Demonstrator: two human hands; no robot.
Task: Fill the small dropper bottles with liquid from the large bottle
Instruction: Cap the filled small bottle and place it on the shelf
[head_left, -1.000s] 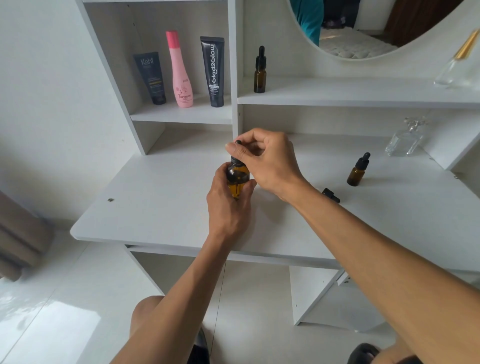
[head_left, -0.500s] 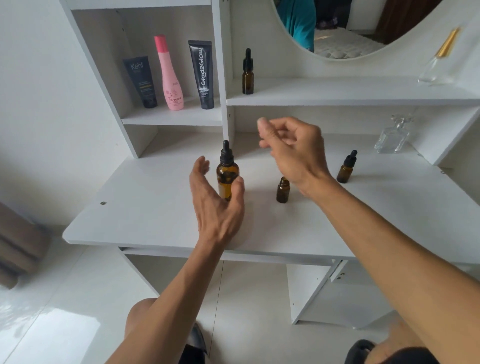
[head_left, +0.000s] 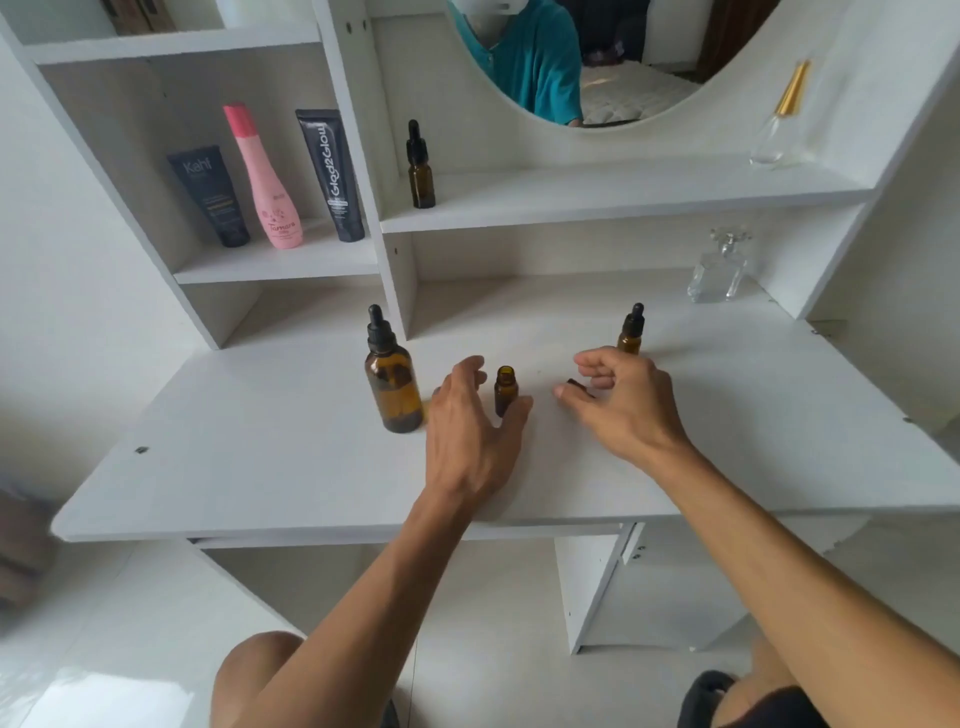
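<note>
Left shelf: dark Kahf tube (head_left: 210, 195), pink bottle (head_left: 265, 179), black Glad2Glow tube (head_left: 331, 174). Clear glass perfume bottle (head_left: 718, 270) on white desk (head_left: 260, 441); gold-capped one (head_left: 779, 117) above.

A white vanity desk (head_left: 260, 467) fills the room's corner, its shelf unit (head_left: 291, 265) rising at the back. Above the shelf unit, a round mirror (head_left: 597, 78) reflects a bed. Left of the desk stands a plain white wall (head_left: 78, 312); below it, glossy white floor tiles (head_left: 130, 649) catch soft daylight.
</note>
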